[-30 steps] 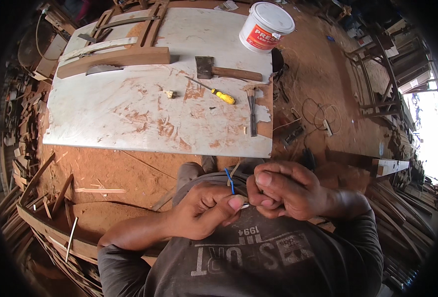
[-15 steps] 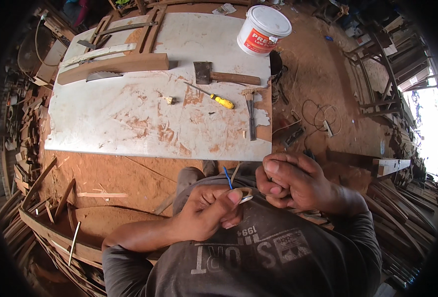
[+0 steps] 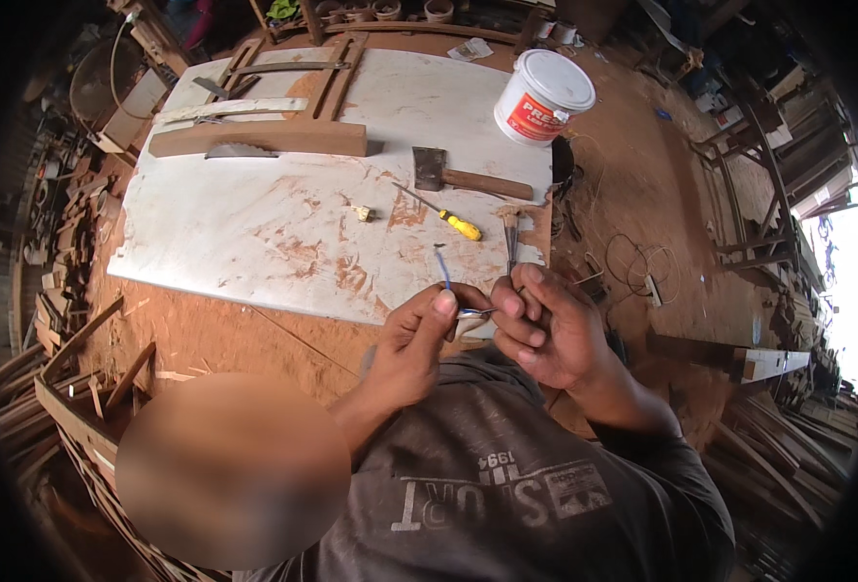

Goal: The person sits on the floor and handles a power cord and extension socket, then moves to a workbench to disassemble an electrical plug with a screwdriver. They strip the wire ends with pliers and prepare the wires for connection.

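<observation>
My left hand [image 3: 411, 339] pinches an electrical cable between thumb and fingers. Its blue wire [image 3: 445, 270] sticks up past the thumb, and a whitish part of the cable [image 3: 474, 328] shows between my hands. Close beside it, my right hand [image 3: 560, 330] has its thumb and fingers pressed together at the cable's other strand; the exact grip is partly hidden. Both hands are in front of my chest, over the table's near edge. Beyond them on the white-topped table [image 3: 244, 252] lie a yellow-handled screwdriver [image 3: 463, 227], a hatchet [image 3: 487, 184] and a small pale fitting [image 3: 363, 212].
A chisel-like tool [image 3: 512, 233] lies at the table's right edge, behind my right hand. A white bucket [image 3: 550, 82] stands at the far right corner. A wooden beam [image 3: 303, 139], a saw blade [image 3: 242, 151] and a wooden frame occupy the far left. Timber is piled on both sides.
My hands have come together and moved up and forward to the table's edge. The right fingers now meet the cable held by the left. The view has tilted slightly.
</observation>
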The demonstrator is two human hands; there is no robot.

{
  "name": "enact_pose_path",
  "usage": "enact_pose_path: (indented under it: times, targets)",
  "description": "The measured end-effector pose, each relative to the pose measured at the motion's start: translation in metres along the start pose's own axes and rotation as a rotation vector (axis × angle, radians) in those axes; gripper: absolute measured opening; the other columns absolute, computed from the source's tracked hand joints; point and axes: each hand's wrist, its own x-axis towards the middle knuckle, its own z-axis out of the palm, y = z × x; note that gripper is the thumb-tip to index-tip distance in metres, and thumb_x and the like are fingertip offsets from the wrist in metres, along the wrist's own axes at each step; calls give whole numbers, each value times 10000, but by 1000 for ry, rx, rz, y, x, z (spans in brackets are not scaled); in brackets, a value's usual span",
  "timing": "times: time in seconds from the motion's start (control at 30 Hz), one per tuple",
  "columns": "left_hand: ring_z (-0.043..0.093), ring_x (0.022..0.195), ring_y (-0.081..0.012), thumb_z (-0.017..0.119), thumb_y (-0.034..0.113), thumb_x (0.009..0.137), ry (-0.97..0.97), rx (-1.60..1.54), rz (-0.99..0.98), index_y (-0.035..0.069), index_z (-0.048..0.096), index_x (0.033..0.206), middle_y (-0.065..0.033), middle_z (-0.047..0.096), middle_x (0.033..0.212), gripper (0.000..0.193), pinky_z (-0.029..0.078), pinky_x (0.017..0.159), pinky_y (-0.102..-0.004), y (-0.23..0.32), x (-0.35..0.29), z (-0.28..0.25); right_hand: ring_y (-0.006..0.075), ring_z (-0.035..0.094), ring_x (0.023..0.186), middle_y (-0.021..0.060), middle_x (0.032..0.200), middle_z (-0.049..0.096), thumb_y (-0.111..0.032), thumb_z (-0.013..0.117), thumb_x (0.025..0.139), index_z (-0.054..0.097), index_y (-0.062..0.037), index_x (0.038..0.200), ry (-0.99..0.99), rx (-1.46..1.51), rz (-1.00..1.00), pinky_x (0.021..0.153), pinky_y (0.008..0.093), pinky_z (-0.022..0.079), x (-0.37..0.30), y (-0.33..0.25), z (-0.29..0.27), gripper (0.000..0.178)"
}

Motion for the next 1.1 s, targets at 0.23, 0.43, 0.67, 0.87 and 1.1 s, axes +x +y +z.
enact_pose_path:
  times: [0.23, 0.43, 0.67, 0.87, 1.1]
  targets:
    - [437, 679, -59, 445, 366, 1110, -89, -492, -156, 22, 601, 1039, -23, 551, 813, 384, 364, 600, -235, 3, -13, 10, 66, 447, 488, 93, 969, 586, -319, 448, 1101, 436, -71, 820, 3, -41, 120, 437, 249, 461, 0, 9, 4, 375]
    - [386, 647, -47, 478, 364, 1101, -270, -131, -274, 65, 590, 885, 33, 480, 702, 386, 323, 593, -230, 21, -34, -8, 129, 509, 570, 83, 899, 565, -319, 415, 1112, 483, -53, 905, -338, -97, 236, 544, 271, 462, -12, 8, 5, 344]
    - [422, 667, -35, 504, 275, 1095, -173, 91, -385, 63, 573, 746, 41, 512, 690, 414, 341, 608, -239, 21, -78, 2, 85, 375, 615, 24, 813, 464, -271, 378, 1123, 493, -37, 956, -163, -390, 439, 597, 248, 365, -47, 13, 26, 310]
    - [396, 649, -39, 523, 250, 1082, -159, 136, -470, 41, 548, 707, 48, 482, 660, 430, 338, 587, -255, 25, -79, 10, 74, 338, 594, 22, 786, 457, -236, 392, 1122, 483, -42, 927, -34, -367, 537, 545, 248, 318, -53, 8, 23, 290]
    - [392, 641, -40, 534, 242, 1076, -135, 141, -491, 44, 539, 699, 46, 478, 649, 426, 335, 576, -266, 25, -78, 14, 56, 301, 578, 21, 789, 451, -211, 406, 1116, 472, -43, 928, -71, -368, 610, 541, 250, 316, -50, -3, 20, 260]
